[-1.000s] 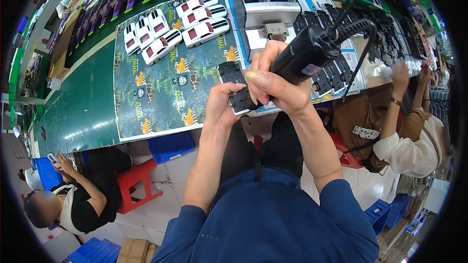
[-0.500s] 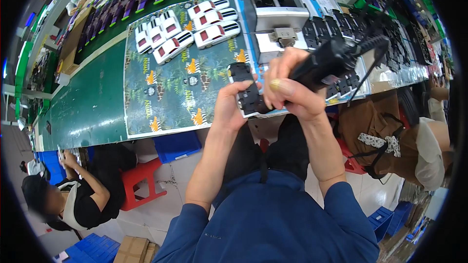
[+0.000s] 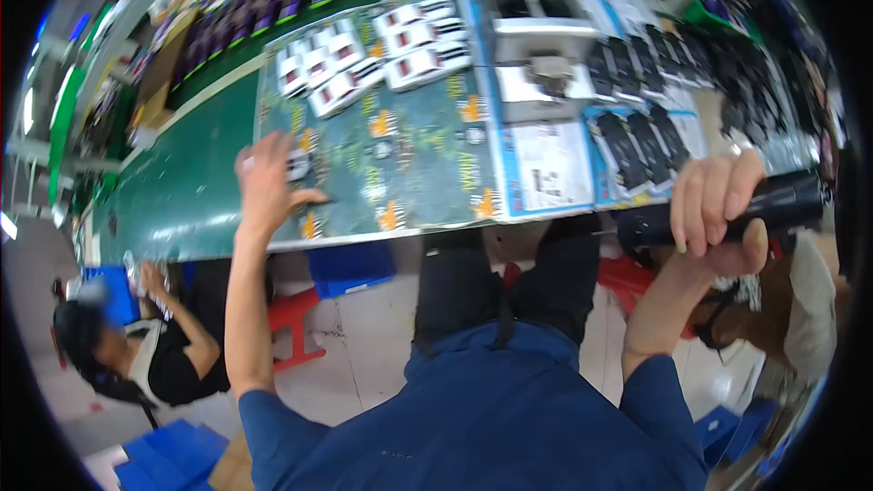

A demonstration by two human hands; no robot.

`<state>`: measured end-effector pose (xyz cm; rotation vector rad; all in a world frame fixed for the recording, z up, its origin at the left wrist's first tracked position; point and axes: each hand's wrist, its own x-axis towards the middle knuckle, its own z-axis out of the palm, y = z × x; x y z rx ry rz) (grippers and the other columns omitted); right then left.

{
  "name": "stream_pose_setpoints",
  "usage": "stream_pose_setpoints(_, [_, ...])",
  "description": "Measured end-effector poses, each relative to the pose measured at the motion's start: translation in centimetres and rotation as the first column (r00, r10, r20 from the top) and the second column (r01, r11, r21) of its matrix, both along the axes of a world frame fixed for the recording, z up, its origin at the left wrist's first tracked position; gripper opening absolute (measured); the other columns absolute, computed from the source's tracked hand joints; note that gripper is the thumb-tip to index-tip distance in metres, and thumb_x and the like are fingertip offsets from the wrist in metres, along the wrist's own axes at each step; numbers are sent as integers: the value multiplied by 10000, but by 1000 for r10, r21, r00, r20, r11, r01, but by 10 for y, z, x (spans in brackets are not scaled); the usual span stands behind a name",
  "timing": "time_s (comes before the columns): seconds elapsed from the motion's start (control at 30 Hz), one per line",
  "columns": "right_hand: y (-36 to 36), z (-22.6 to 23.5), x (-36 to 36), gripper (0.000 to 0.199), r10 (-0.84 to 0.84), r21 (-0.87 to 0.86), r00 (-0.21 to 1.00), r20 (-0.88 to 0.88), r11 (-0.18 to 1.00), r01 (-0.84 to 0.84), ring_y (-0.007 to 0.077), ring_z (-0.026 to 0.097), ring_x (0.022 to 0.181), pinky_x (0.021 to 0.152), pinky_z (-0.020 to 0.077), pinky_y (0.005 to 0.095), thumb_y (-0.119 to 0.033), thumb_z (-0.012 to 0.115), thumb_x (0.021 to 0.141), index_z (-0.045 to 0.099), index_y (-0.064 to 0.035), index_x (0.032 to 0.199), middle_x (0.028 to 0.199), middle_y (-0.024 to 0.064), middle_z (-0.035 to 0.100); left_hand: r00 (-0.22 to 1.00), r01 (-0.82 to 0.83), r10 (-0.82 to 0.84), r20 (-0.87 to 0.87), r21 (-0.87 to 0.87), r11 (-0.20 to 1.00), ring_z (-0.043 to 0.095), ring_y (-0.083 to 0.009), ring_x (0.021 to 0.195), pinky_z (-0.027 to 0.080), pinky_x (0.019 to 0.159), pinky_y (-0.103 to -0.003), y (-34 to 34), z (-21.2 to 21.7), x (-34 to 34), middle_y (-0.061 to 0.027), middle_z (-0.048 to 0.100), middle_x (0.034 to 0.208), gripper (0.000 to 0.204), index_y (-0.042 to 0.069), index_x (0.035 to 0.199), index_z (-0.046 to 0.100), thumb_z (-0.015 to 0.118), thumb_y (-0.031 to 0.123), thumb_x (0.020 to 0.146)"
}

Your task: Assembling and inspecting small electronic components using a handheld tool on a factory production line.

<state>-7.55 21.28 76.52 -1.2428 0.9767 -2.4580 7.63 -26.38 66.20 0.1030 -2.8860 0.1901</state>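
My left hand (image 3: 271, 186) reaches out over the patterned green work mat (image 3: 409, 173), fingers spread and palm down. A small black-and-white part (image 3: 297, 164) lies on the mat at its fingertips, and I cannot tell whether they still pinch it. My right hand (image 3: 718, 214) is off the bench's right side, below the table edge, shut around a black electric screwdriver (image 3: 782, 205) held roughly level.
Rows of white-and-black parts (image 3: 373, 64) lie at the mat's far side. A grey machine (image 3: 536, 32) and black parts on blue trays (image 3: 641, 132) stand to the right. A green conveyor belt (image 3: 173, 195) runs left. One person (image 3: 145, 355) sits lower left, and a red stool (image 3: 291, 327) stands nearby.
The hands have parted: my left hand moved left and down onto the mat with the small part, and my right hand swung the screwdriver out to the right.
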Motion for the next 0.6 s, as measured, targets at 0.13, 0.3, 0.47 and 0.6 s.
stream_pose_setpoints(0.13, [24, 5, -8, 249, 1, -2, 999, -36, 1000, -1, 91, 552, 456, 452, 518, 218, -231, 664, 905, 493, -51, 910, 641, 7, 541, 896, 168, 27, -443, 396, 903, 635, -322, 922, 514, 794, -389, 89, -13, -22, -161, 661, 991, 415, 7, 1104, 649, 815, 179, 765])
stream_pose_setpoints(0.3, [48, 12, 2, 244, -22, 16, 1000, -19, 1000, 23, 97, 566, 454, 460, 535, 234, -229, 669, 899, 502, -50, 897, 635, 14, 558, 984, 178, -86, -156, 829, 531, 686, -343, 787, 539, 707, -420, 301, -21, -125, -182, 695, 952, 497, -2, 1136, 630, 732, 386, 842])
stream_pose_setpoints(0.47, [78, 8, 4, 273, 138, 51, 989, -47, 989, -136, 169, 563, 505, 522, 519, 322, -113, 708, 814, 532, 4, 987, 703, 80, 568, 997, -65, 17, 70, 771, 634, 683, -418, 886, 531, 760, -485, 369, -18, -173, -248, 692, 965, 737, -52, 1098, 584, 782, 556, 732])
stream_pose_setpoints(0.6, [91, 3, 4, 260, 122, 20, 992, -26, 992, -121, 170, 569, 516, 541, 519, 323, -94, 695, 820, 532, 4, 998, 711, 77, 570, 1000, -16, -9, 29, 767, 641, 682, -381, 918, 535, 774, -458, 377, -19, -173, -208, 676, 1025, 785, -42, 1126, 567, 866, 500, 643])
